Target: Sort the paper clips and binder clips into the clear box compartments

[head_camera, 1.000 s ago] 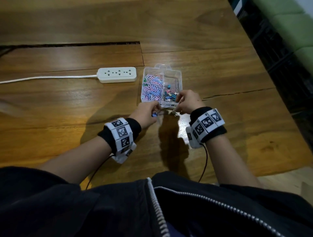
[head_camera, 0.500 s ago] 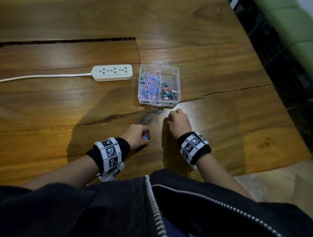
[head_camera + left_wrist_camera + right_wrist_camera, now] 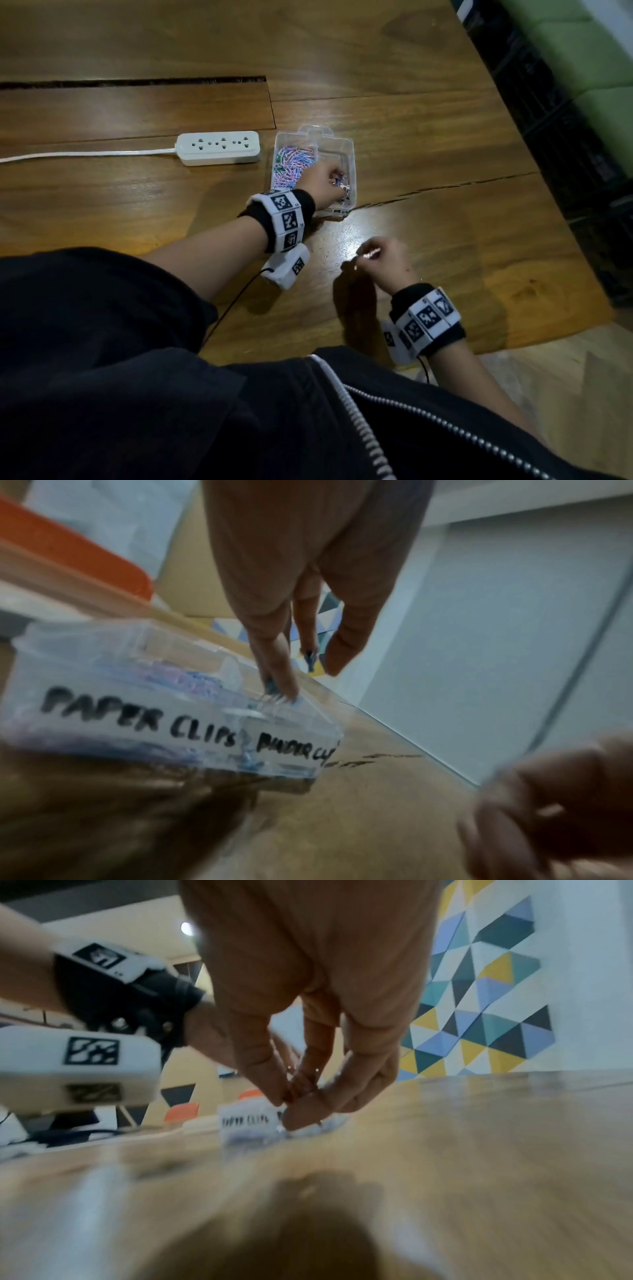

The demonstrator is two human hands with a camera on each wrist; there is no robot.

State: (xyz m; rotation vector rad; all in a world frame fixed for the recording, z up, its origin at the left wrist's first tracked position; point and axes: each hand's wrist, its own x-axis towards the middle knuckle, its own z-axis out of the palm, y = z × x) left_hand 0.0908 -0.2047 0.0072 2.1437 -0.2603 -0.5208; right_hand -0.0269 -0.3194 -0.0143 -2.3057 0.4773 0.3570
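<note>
Left hand (image 3: 323, 185) drops small blue binder clips (image 3: 310, 657) over the clear plastic box (image 3: 346, 145) mid-frame; right hand (image 3: 383, 263) pinches something tiny, possibly mis-sorted.

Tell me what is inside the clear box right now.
The clear box holds coloured paper clips in its left compartment. The left hand reaches into the right one, over binder clips; it covers most of that compartment.

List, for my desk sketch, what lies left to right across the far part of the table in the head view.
White cord → power strip → clear box, with the left hand over it.
</note>
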